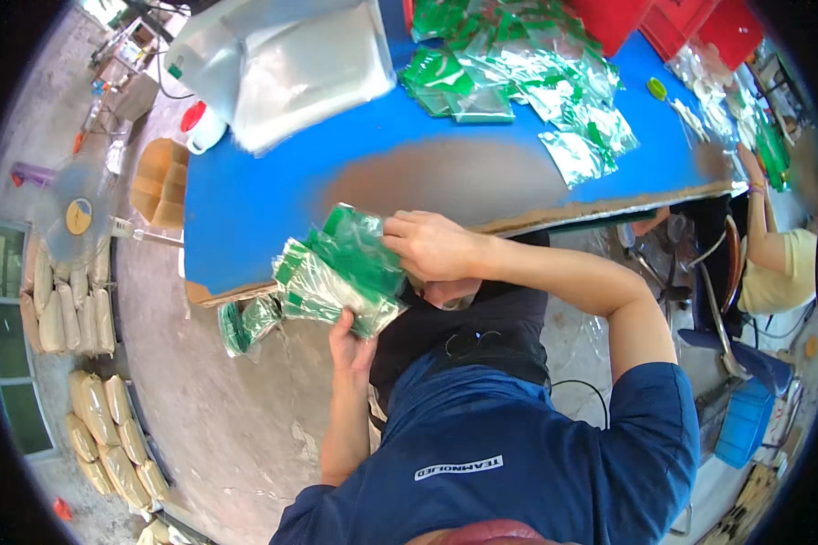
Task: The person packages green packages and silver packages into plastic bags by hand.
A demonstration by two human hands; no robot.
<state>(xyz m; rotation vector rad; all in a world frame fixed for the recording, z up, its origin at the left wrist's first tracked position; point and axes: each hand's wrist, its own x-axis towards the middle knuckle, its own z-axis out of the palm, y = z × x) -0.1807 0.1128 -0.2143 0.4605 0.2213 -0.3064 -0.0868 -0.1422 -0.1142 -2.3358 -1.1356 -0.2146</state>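
Note:
A fanned bunch of green-and-clear plastic bags [336,272] is between my hands at the table's front edge. My left hand [352,343] grips the bunch from below, with the thumb against its lower edge. My right hand [432,247] has its fingers closed on the upper right edge of a green bag in the bunch. The right fingertips are partly hidden by the plastic. Another bundle of green plastic bags [245,325] hangs or lies just below the table edge, left of the bunch; what supports it cannot be seen.
The blue tabletop [254,200] has a worn brown patch. On it are a large pile of green-and-clear bags [527,64], a clear plastic bin [314,73] and a red-lidded white jar [202,127]. A fan [79,216] and cardboard box [159,182] stand left. Another person's arm [763,227] shows at right.

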